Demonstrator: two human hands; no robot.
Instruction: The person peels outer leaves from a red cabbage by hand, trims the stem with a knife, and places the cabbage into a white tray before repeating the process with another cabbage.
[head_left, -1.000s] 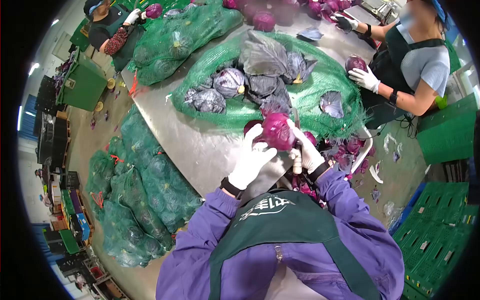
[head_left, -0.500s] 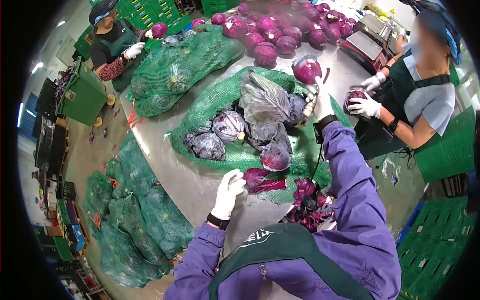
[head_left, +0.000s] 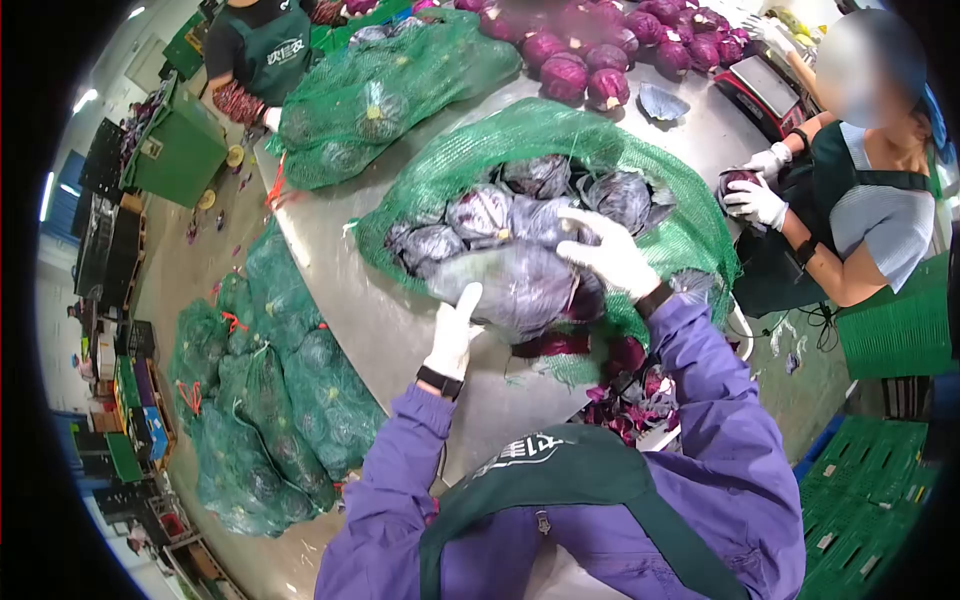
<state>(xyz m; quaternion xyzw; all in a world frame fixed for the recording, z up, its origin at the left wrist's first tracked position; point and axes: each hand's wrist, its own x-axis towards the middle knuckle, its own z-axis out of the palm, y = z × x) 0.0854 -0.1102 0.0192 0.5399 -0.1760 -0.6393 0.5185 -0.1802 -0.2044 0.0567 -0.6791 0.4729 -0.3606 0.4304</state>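
A large red cabbage (head_left: 515,290), wrapped in dull outer leaves and slightly blurred, lies in front of me at the near edge of an open green net bag (head_left: 440,185). My left hand (head_left: 455,335), white-gloved, grips its left end, thumb up against the leaves; the other fingers are partly hidden. Just above its right side is my right hand (head_left: 612,252), also gloved, fingers spread and holding nothing. More cabbages (head_left: 480,212) fill the mouth of the net. Dark red loose leaves (head_left: 630,400) are heaped by the near table edge.
A full net bag (head_left: 375,110) and a pile of trimmed cabbages (head_left: 600,60) occupy the far side of the metal table (head_left: 340,290). A co-worker (head_left: 860,200) at right holds a cabbage near a scale (head_left: 760,90). Filled nets (head_left: 275,400) stand on the floor left.
My right hand has come down toward the net; the hooked tool it held is out of sight. The cabbage beyond it is gone from there. A large cabbage is now at my left hand.
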